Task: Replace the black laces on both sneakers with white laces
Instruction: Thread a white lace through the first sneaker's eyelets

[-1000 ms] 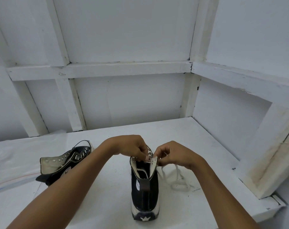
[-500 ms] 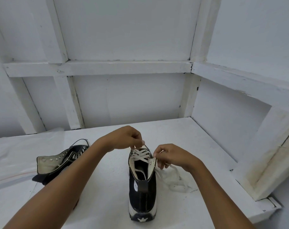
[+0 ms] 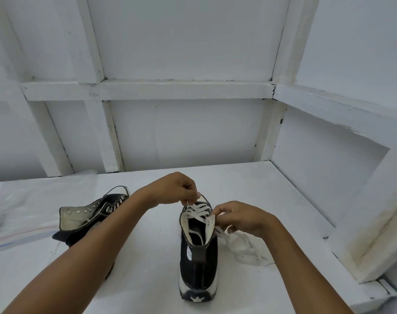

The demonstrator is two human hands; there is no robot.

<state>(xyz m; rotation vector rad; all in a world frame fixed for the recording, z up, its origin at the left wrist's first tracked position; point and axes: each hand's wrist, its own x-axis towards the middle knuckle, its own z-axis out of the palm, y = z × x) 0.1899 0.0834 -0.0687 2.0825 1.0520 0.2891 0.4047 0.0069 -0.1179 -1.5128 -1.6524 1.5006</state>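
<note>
A black high-top sneaker [image 3: 198,266] stands upright on the white table [image 3: 147,257], heel towards me, with a white lace [image 3: 197,211] crossed through its front eyelets. My left hand [image 3: 174,189] hovers over the toe end and pinches a lace end. My right hand [image 3: 240,217] pinches the lace at the right eyelet flap. Loose white lace [image 3: 242,248] trails on the table to the right. A second black sneaker [image 3: 91,216] lies on its side at the left, its eyelets bare.
A clear plastic bag [image 3: 27,207] lies at the far left of the table. White walls with wooden battens close in behind and to the right. A white wooden block [image 3: 374,234] stands at the right edge.
My left hand has lifted up and away from the collar towards the toe, drawing the lace end. The crossed white lacing is now uncovered. My right hand has stayed at the right flap.
</note>
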